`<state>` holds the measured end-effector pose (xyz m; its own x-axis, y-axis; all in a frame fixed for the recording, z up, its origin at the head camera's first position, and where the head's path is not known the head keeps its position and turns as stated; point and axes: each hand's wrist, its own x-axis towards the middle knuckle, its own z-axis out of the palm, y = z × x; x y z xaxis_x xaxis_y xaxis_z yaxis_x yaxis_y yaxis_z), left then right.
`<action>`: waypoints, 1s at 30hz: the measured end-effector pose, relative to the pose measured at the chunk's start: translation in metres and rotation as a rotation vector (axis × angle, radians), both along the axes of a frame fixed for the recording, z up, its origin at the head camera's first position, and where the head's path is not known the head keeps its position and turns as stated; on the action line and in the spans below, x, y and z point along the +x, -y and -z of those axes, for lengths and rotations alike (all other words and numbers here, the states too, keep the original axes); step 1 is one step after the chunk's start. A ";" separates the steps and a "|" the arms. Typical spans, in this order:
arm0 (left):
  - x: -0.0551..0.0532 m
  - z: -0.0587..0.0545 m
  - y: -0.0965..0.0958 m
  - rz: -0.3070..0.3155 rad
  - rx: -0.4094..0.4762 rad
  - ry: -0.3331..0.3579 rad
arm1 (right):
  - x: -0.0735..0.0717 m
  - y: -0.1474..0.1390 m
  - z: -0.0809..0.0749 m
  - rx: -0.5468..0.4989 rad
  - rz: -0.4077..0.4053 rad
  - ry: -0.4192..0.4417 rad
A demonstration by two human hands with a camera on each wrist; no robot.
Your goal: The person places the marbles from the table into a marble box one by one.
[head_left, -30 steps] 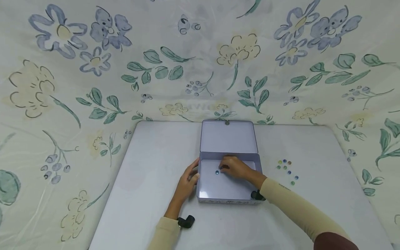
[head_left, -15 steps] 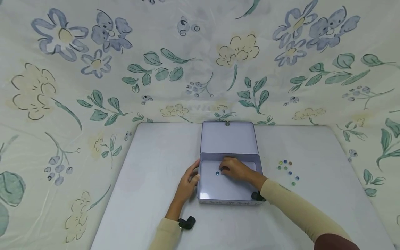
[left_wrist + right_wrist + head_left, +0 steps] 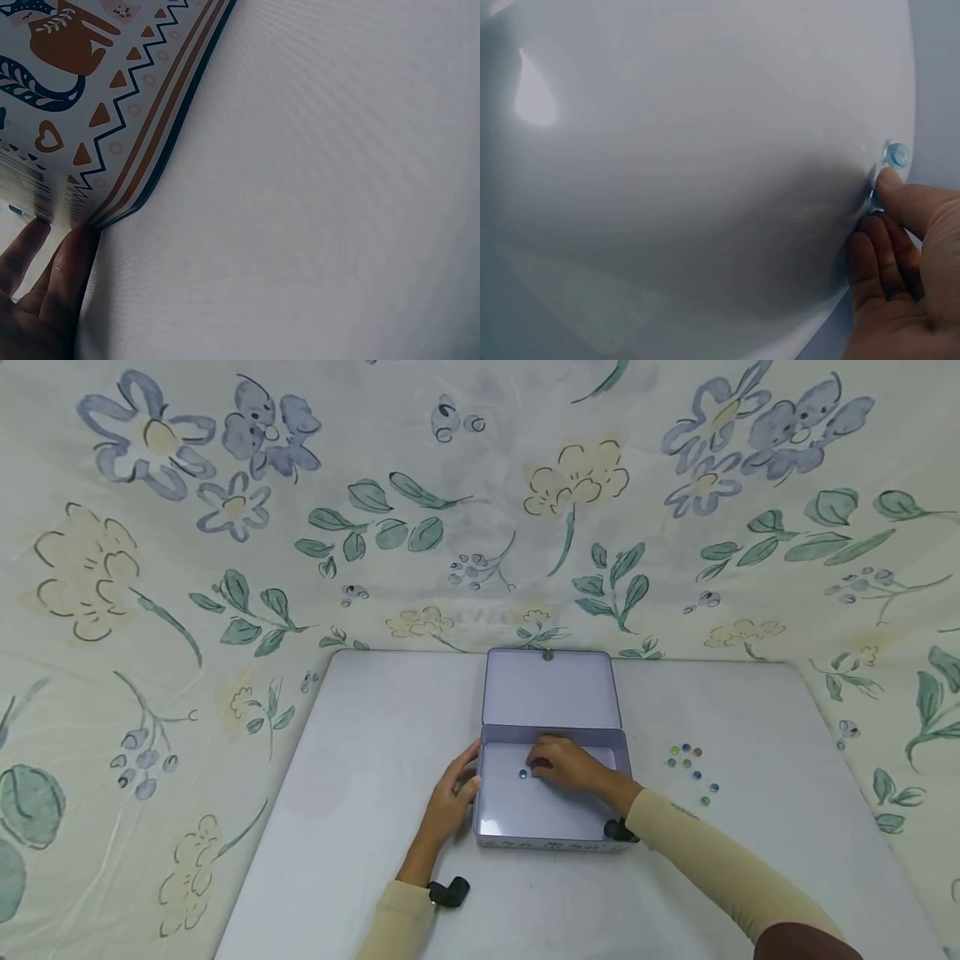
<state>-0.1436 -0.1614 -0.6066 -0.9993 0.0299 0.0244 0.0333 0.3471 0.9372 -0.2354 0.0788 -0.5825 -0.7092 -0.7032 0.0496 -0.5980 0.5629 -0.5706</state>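
Note:
A shallow hinged box (image 3: 551, 843), pale lilac inside, lies with its lid (image 3: 551, 689) folded back. My right hand (image 3: 566, 762) reaches into it, fingers curled. In the right wrist view, thumb and fingertips pinch a small blue glass marble (image 3: 872, 197), mostly hidden by the fingers. A second clear blue marble (image 3: 897, 155) sits on the box floor just beyond the thumb; the head view shows this loose marble (image 3: 522, 774) left of the fingers. My left hand (image 3: 447, 806) rests its extended fingers against the box's left side, which carries a printed pattern in the left wrist view.
Several coloured marbles (image 3: 687, 763) lie scattered on the white table (image 3: 360, 760), right of the box. Floral cloth (image 3: 465, 552) stands behind the table and along its sides. A black wrist camera (image 3: 450, 892) sits on the left wrist.
The view shifts slightly with the head. Both hands, the box and the marbles keep their places.

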 end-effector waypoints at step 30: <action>0.000 -0.004 -0.001 0.005 0.011 -0.029 | -0.002 -0.001 -0.020 0.015 0.009 -0.036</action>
<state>-0.1440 -0.1602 -0.6024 -0.9979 0.0345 0.0539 0.0624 0.3364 0.9397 -0.2373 0.0797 -0.5629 -0.7136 -0.6976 0.0644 -0.6126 0.5767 -0.5405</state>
